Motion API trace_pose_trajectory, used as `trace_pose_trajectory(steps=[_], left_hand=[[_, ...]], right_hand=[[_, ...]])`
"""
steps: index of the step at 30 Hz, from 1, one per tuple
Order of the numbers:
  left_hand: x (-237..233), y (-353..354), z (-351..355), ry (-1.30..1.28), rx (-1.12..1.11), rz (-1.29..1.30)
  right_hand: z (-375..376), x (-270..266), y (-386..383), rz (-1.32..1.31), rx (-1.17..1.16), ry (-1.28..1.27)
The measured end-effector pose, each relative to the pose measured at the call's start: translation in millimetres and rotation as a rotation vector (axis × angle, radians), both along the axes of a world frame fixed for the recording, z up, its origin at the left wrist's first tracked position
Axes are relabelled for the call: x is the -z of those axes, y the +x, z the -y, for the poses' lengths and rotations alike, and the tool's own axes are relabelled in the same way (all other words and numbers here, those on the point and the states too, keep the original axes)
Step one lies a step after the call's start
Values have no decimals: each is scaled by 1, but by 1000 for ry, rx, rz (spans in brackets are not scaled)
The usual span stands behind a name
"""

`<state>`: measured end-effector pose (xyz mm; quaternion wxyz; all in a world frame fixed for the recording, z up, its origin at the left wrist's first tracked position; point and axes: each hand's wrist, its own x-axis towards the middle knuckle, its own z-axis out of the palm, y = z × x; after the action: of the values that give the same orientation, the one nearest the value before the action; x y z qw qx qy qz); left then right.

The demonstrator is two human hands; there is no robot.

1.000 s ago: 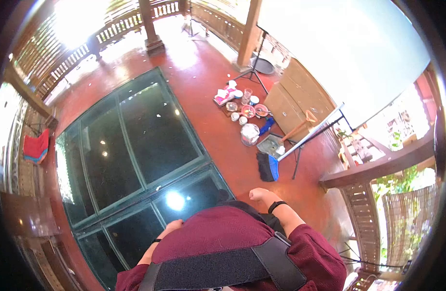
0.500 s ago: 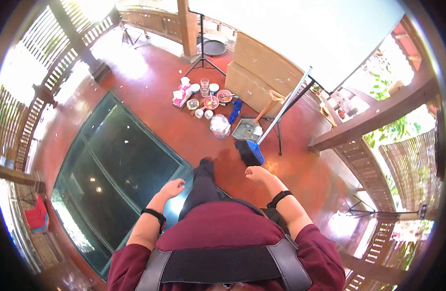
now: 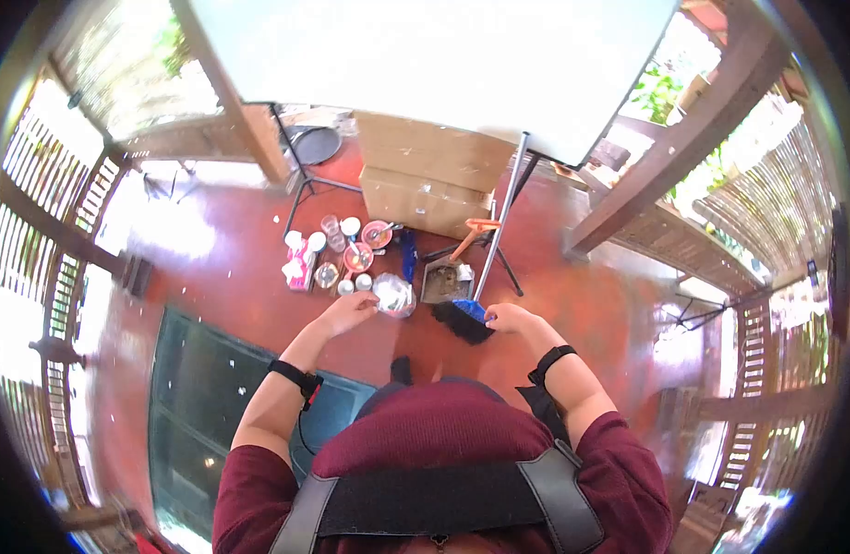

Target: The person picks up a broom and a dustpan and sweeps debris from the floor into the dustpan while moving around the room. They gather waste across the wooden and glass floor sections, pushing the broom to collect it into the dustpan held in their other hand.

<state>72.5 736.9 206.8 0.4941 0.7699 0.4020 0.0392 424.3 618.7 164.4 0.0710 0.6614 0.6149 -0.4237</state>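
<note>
Broom (image 3: 460, 321) stands on the red floor (image 3: 259, 268) with its dark bristles and blue head down. Its grey handle slopes up and away to the lower edge of the white screen (image 3: 443, 65). Right hand (image 3: 508, 319) appears in view just beside the blue end of the broom head. It is curled into a loose fist with nothing visible in its grasp, and contact with the broom cannot be confirmed from this height. Left hand (image 3: 351, 312) is held forward, fingers loosely spread and slightly bent, and is empty. It appears just beside a crinkled clear plastic bag (image 3: 393, 294) that sits on the floor. Each wrist carries a black band.

Dustpan (image 3: 441, 282) lies directly beyond the broom head, holding brownish debris, with its orange handle raised toward the boxes. Left of it stands a group of small vessels: a pink bowl (image 3: 358, 256), a second pink bowl (image 3: 379, 233), a clear tumbler (image 3: 331, 228) and several white cups (image 3: 351, 225). Two cardboard boxes (image 3: 425, 175) are stacked at the far edge of the floor under the screen. Black tripod stand (image 3: 300, 185) rises left of the boxes. Dark glass floor panel (image 3: 194, 397) occupies the near left part of the floor, below the left forearm. Wooden railings border the floor on the left and right sides.
</note>
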Motion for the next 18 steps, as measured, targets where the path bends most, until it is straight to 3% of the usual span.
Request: trace_pose_trajectory(steps=[5,7,9,12,15,18], left_hand=[[15,61,-67,73,163,213],[16,95,-80,-46,185,151],[6,126,-89,76,284,230],[9,179,-110,312,488,116],[-7,226,-129,383,516,30],[7,261,-146,534,614,-120]], right_hand=[[-31,-1,28,-85,123,-104],[-48,-11,44,-81,110,-18],[-71,-15,64,-97,148,70],[-104,-4,105,-153,309,158],[-146,-1,138,-116,432,328],[-184,-1,155,-144,604,476]])
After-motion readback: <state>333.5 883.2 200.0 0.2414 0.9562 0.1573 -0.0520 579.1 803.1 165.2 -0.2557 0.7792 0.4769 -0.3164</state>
